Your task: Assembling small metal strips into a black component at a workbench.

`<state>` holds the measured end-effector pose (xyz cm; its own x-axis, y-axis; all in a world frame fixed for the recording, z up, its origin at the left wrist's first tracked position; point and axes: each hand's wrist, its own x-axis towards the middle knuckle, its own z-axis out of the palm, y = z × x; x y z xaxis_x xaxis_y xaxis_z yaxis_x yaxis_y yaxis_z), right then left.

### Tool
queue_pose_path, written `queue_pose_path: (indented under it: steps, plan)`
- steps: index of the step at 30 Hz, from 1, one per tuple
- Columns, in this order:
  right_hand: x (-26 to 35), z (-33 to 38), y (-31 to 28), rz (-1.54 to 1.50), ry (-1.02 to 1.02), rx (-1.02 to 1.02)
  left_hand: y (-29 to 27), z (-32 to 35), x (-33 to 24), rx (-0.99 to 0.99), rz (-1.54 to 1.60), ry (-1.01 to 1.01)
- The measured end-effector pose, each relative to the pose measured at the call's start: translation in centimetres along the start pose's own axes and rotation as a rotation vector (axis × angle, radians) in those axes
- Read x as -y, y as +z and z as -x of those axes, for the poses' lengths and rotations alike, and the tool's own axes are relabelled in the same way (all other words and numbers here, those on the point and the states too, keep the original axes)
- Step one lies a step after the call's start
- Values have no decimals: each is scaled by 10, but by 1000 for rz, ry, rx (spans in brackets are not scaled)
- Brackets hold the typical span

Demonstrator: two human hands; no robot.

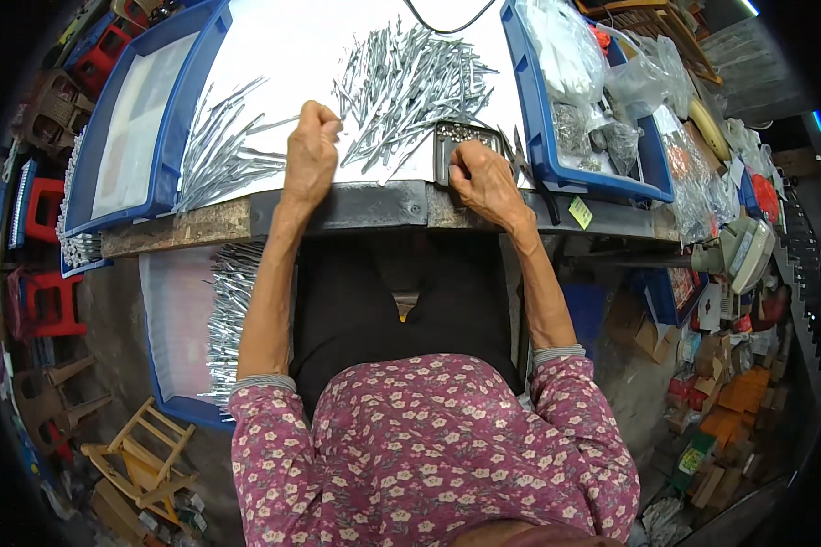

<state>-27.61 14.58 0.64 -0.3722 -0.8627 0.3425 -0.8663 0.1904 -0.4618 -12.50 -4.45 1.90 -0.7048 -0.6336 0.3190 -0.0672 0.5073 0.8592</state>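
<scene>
My left hand (312, 153) is closed in a pinch above the white tabletop. A thin silvery metal strip (277, 124) sticks out leftward from its fingers. My right hand (489, 180) rests at the table's front edge with its fingers curled together; what they pinch, if anything, is hidden. Just beyond it lies a small dark tray (441, 157) holding tiny metal parts. Pliers (519, 157) with dark handles lie to the right of that hand. Between and beyond the hands spreads a large heap of metal strips (410, 87). A smaller pile of strips (221, 150) lies to the left.
A blue bin (166, 173) stands at the table's left, and another blue bin (543, 150) with bagged parts at its right. Below on the left sits a blue-edged crate (169, 401) with more strips. A black cable (442, 33) crosses the table's far side.
</scene>
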Motion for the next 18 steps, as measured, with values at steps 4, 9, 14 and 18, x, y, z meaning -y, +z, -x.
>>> queue_pose_path:
  steps: [4,9,14,18]
  plan:
    - [1,2,3,-9,-15,-110,21,13,-13,35,200,-34]
    - [4,2,1,-130,131,-161,44,23,-27,108,448,-172]
    - [6,0,-1,-341,268,-179,63,28,-35,178,574,-245]
    - [8,0,-3,-558,314,-221,73,31,-39,174,707,-314]
